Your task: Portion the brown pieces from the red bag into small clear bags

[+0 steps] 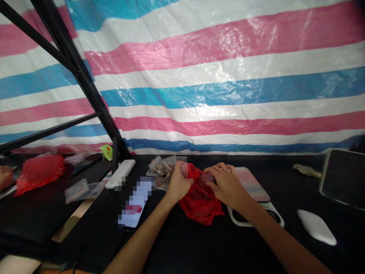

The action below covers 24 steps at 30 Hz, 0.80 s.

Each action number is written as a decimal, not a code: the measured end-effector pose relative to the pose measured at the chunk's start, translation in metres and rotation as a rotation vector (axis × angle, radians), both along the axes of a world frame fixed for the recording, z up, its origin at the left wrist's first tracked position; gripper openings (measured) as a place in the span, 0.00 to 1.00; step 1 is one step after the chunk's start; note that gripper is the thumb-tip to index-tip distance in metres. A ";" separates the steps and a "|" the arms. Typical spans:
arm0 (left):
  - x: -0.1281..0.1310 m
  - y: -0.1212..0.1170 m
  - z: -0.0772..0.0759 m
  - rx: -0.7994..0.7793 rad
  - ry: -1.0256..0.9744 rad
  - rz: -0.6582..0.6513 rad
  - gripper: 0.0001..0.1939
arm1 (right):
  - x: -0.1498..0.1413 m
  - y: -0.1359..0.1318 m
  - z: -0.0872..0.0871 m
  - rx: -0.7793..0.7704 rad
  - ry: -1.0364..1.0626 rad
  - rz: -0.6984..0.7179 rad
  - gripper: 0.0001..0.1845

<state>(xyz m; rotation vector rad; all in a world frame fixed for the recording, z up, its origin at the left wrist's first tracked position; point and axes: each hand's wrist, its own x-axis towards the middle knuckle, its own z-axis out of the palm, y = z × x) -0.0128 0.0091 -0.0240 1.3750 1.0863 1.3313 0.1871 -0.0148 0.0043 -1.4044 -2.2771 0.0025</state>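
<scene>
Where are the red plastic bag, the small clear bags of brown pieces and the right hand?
Red plastic bag (201,209): head view, lower bulge.
Small clear bags (167,169): head view, middle bag.
Right hand (228,183): head view, back of hand.

Crumpled red plastic bag (200,203), clear plastic pkt (207,178) at top edge

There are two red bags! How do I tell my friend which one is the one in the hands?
Find the black table under the big pink, white and blue striped tarp. Near its middle, a person's left hand and right hand are on a crumpled red plastic bag. That's the one: the other red bag lies far left, with no hands on it.
</scene>
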 end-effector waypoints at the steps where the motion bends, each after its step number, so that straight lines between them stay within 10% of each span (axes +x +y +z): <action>1: 0.001 0.000 0.002 -0.001 -0.012 -0.018 0.25 | 0.001 0.000 -0.001 0.001 -0.006 -0.007 0.15; 24: 0.002 -0.006 0.016 -0.115 -0.115 -0.044 0.30 | -0.006 -0.004 -0.005 -0.004 0.052 0.038 0.15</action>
